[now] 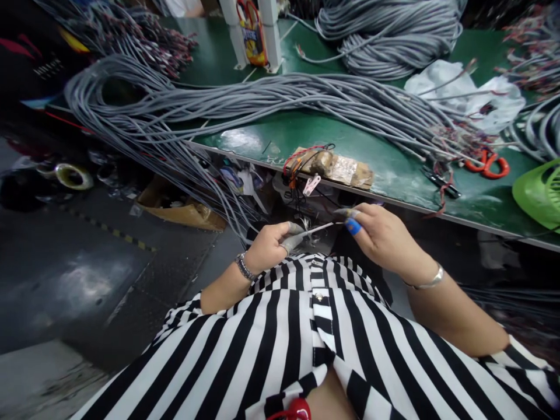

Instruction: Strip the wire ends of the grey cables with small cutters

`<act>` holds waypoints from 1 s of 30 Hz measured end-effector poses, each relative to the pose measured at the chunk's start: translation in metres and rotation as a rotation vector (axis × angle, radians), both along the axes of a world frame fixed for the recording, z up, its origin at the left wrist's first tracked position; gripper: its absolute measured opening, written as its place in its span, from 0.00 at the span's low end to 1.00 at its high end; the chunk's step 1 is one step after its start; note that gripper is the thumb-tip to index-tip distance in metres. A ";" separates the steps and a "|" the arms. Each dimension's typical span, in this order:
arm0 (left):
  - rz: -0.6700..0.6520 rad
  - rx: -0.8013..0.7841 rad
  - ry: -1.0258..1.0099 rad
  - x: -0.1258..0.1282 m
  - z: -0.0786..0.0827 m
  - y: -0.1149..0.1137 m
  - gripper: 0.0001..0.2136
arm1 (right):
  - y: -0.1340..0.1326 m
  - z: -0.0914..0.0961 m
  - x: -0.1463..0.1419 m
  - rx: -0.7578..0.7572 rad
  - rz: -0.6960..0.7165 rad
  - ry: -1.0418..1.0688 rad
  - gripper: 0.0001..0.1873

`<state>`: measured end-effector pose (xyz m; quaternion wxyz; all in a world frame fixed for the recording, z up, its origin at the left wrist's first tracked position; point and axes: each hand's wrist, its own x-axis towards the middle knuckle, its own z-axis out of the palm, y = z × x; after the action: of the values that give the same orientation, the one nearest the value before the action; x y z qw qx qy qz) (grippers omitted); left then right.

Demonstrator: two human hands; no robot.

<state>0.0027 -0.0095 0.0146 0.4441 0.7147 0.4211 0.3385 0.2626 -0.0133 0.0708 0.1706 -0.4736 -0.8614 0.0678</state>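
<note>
My left hand (272, 246) is closed around a thin grey cable (321, 227), with worn grey covers on its thumb and fingertip. The cable's pale end points toward my right hand (380, 238), in front of the table edge. My right fingers are pinched together at the tip of that cable, seemingly on its thin wires, which are too small to make out clearly. Blue tape (352, 226) wraps one right finger. Just beyond the hands, a taped wooden block (343, 168) with red and black leads and a pinkish clip (312, 185) sits at the table's edge.
A long bundle of grey cables (262, 96) crosses the green table (245, 140) and droops off its left side. Orange-handled scissors (487, 164), a black tool (441, 182) and a green basket (540, 192) lie to the right. Below left stands a cardboard box (184, 213).
</note>
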 end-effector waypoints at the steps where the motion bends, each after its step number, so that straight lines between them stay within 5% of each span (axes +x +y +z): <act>1: 0.000 -0.022 -0.029 0.001 0.000 0.000 0.10 | -0.003 0.002 -0.005 0.022 0.019 -0.020 0.16; 7: -0.055 -0.019 -0.023 0.003 0.002 0.001 0.11 | -0.001 -0.005 -0.021 0.156 -0.011 -0.074 0.08; 17: -0.049 0.166 0.093 0.005 0.010 0.000 0.10 | 0.006 -0.016 -0.029 0.073 0.099 -0.030 0.07; 30: -0.066 0.220 0.157 0.005 0.005 0.002 0.09 | 0.010 -0.027 -0.026 0.018 0.095 0.057 0.08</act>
<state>0.0072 -0.0077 0.0199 0.3397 0.7969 0.3912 0.3107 0.2369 -0.0033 0.0440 0.1961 -0.4284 -0.8783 0.0817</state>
